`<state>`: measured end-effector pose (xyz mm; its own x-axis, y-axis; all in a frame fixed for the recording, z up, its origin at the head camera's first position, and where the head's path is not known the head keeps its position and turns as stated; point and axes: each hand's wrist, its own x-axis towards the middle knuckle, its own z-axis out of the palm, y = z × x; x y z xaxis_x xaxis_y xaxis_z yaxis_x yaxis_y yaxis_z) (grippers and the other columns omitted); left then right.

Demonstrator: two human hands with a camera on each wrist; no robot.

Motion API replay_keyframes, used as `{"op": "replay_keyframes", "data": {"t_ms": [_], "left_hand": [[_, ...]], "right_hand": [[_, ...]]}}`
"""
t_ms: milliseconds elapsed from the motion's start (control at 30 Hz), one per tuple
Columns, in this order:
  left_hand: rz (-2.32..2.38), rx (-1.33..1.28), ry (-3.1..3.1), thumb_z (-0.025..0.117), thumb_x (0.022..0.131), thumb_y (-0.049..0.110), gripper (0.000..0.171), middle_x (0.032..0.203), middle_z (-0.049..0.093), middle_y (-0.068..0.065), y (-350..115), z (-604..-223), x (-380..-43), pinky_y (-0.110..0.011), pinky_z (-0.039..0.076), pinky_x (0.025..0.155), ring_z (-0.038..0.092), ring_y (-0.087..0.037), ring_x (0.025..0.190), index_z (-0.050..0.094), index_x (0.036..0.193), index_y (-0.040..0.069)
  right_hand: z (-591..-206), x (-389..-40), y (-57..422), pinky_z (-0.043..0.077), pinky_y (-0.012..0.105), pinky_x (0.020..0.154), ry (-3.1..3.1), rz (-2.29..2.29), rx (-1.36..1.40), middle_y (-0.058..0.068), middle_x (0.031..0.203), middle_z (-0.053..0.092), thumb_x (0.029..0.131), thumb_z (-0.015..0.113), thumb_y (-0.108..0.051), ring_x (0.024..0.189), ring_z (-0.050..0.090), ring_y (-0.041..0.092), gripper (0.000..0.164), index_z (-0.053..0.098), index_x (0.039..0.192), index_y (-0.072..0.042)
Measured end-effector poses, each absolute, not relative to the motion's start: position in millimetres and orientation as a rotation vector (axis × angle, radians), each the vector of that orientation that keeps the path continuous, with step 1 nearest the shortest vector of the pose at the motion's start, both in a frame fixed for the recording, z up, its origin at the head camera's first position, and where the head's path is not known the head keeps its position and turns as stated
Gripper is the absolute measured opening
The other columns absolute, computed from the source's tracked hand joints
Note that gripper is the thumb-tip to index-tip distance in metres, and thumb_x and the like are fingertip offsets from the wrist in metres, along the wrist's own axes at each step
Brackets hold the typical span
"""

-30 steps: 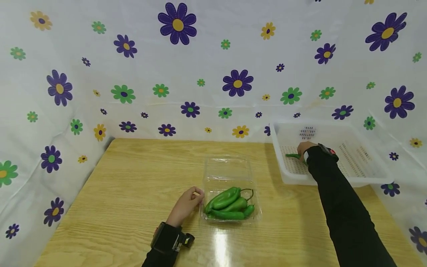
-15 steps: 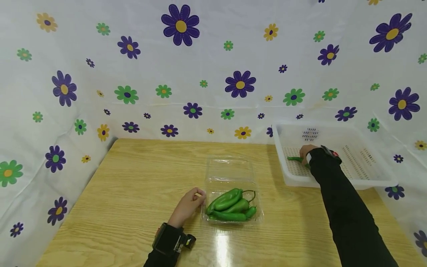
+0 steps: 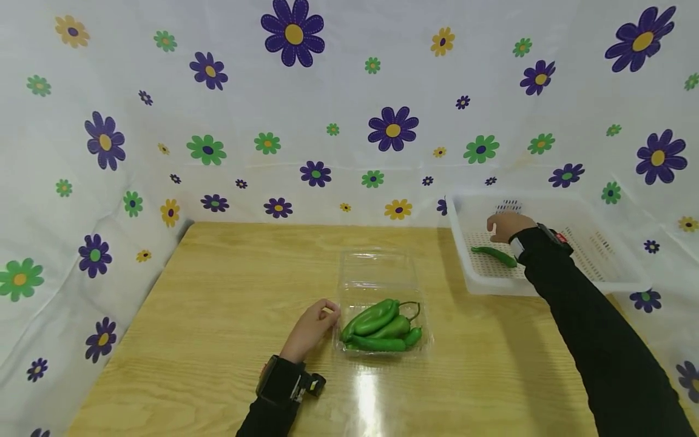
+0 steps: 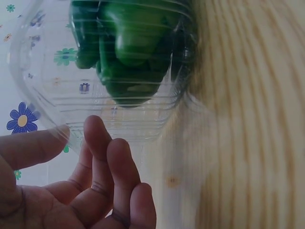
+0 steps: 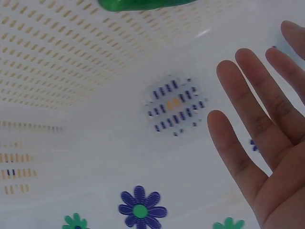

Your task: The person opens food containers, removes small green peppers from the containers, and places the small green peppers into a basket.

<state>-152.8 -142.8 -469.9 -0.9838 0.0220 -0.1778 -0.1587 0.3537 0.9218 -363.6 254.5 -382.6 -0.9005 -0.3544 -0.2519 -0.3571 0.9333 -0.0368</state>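
Observation:
My left hand (image 3: 310, 331) pinches the left edge of a clear plastic clamshell container (image 3: 377, 276), its thumb and fingertips at the rim in the left wrist view. Several green peppers (image 3: 377, 318) lie heaped in the container's near half, and its lid stands folded back behind them. My right hand (image 3: 508, 224) hovers over a white perforated basket (image 3: 466, 276) at the right, with nothing in its grasp. Its fingers (image 5: 243, 95) spread apart in the right wrist view. Below that hand, a long green chili pepper (image 3: 496, 255) lies on the basket floor.
The wooden table (image 3: 246, 273) carries both the container and the basket, with bare wood between them. A white flowered cloth (image 3: 327, 79) hangs behind and along the sides. The basket's raised walls surround the chili.
My right hand has risen off the chili pepper, which stays on the basket floor. The left hand keeps its place at the container's edge. The head view has shifted slightly.

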Motion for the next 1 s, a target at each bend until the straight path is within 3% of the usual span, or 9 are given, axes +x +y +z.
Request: {"op": "replay_keyframes", "data": {"t_ms": [233,433,533,767,1000], "left_hand": [[1.687,-0.124,2.463,0.053,0.095,0.012,0.013,0.077,0.060,-0.009,-141.4,-469.6,-156.5,-0.025,0.039,0.066,0.053,-0.013,0.068,0.059,0.099,0.001],[1.711,-0.111,2.452,0.052,0.095,0.010,0.015,0.078,0.061,-0.012,-140.4,-465.1,-153.4,-0.027,0.043,0.069,0.054,-0.012,0.069,0.058,0.100,-0.004],[1.707,-0.123,2.453,0.052,0.096,0.011,0.015,0.079,0.061,-0.012,-142.3,-465.4,-152.8,-0.028,0.043,0.069,0.055,-0.012,0.068,0.058,0.100,-0.003],[1.709,-0.131,2.467,0.052,0.096,0.011,0.014,0.079,0.062,-0.014,-144.2,-470.5,-155.5,-0.028,0.044,0.069,0.054,-0.013,0.068,0.058,0.098,-0.002],[1.689,-0.129,2.452,0.052,0.096,0.011,0.016,0.080,0.061,-0.014,-141.8,-469.4,-154.7,-0.028,0.044,0.070,0.057,-0.017,0.071,0.058,0.101,-0.002]], "right_hand": [[-356.8,-320.5,230.1,0.051,0.048,0.078,3.003,0.005,-0.728,0.019,0.099,0.069,0.085,0.068,-0.012,0.088,0.064,0.033,0.029,0.062,0.112,-0.001],[-346.7,-275.5,196.8,0.054,0.041,0.072,3.101,-0.087,-0.979,0.016,0.097,0.070,0.081,0.072,-0.012,0.077,0.067,0.027,0.030,0.065,0.109,-0.002],[-351.6,-255.3,171.5,0.054,0.038,0.069,3.099,-0.145,-1.162,0.014,0.099,0.070,0.080,0.073,-0.011,0.074,0.066,0.025,0.031,0.065,0.109,-0.003],[-379.3,-220.6,111.7,0.053,0.036,0.076,2.912,-0.064,-1.618,0.008,0.099,0.069,0.079,0.075,-0.017,0.086,0.066,0.022,0.033,0.065,0.109,-0.009],[-401.5,-205.9,82.6,0.051,0.034,0.071,2.711,0.034,-1.783,0.002,0.097,0.069,0.080,0.074,-0.021,0.085,0.065,0.015,0.030,0.066,0.107,-0.013]]}}
